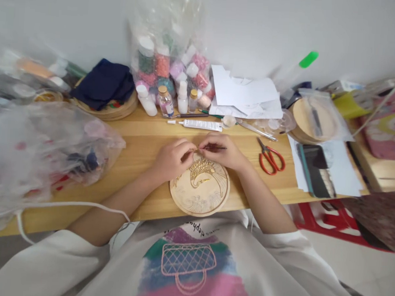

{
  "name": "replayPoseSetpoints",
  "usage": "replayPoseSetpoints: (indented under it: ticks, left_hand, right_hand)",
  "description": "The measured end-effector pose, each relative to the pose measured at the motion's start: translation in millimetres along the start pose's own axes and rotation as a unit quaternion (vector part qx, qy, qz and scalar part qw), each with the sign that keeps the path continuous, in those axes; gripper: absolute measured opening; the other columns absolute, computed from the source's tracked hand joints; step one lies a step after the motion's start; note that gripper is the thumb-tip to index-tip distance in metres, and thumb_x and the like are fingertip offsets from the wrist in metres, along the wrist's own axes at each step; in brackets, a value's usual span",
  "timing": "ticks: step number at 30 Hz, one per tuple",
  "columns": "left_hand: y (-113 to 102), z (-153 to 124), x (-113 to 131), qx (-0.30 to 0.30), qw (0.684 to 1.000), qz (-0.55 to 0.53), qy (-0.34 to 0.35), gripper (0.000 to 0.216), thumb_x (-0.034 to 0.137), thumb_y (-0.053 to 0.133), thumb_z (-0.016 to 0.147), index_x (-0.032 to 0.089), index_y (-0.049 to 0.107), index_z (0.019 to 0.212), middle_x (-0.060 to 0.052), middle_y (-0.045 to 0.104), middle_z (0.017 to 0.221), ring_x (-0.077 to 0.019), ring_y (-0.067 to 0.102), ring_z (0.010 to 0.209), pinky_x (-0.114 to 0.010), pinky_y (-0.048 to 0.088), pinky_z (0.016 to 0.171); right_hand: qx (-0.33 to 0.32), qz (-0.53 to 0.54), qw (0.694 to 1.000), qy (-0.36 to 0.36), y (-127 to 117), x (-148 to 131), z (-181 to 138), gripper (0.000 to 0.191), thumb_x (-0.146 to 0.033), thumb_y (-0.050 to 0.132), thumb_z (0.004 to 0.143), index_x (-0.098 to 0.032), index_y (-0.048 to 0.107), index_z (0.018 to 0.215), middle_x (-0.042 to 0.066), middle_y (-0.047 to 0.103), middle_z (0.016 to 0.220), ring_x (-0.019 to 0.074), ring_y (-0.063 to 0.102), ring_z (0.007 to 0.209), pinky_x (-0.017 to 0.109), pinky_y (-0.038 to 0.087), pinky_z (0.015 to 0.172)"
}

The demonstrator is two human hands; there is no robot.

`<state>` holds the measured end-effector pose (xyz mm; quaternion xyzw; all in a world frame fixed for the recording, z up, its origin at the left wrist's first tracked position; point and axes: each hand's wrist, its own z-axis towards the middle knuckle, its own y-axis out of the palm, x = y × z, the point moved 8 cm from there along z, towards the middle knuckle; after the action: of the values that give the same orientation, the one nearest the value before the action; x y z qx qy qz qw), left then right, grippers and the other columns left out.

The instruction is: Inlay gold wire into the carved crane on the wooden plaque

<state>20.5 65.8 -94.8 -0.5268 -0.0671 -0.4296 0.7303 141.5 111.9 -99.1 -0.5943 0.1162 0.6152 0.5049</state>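
A round pale wooden disc (199, 201) lies on the table in front of me. It carries a raised gold bird design (203, 169) and pencilled wave lines below. Over the disc's far left edge, my left hand (175, 159) is closed in a pinch; whatever its fingertips hold is too small to make out. My right hand (224, 153) is closed round a thin dark stick-like tool (220, 148) above the far right edge. The fingertips of both hands almost meet, and they hide the disc's far rim.
Red-handled scissors (272, 160) lie to the right, near a phone (315, 169) on paper. A white tube (202, 124) and small bottles (166, 102) stand or lie behind my hands. A plastic bag (52, 145) covers the left side, and a white cable (78, 203) crosses my left forearm.
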Motion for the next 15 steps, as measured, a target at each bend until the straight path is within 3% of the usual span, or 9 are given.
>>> replayPoseSetpoints:
  ticks: [15]
  left_hand:
    - [3.5, -0.8, 0.2, -0.031, 0.999, -0.024, -0.015, 0.015, 0.009, 0.053, 0.088, 0.017, 0.063, 0.096, -0.002, 0.067, 0.087, -0.0109, 0.058, 0.067, -0.023, 0.046, 0.061]
  right_hand:
    - [-0.036, 0.023, 0.999, 0.006, 0.1, 1.7, -0.5, 0.004, -0.014, 0.066, 0.082, -0.014, 0.070, 0.080, -0.001, 0.061, 0.071, 0.0072, 0.052, 0.059, 0.020, 0.039, 0.053]
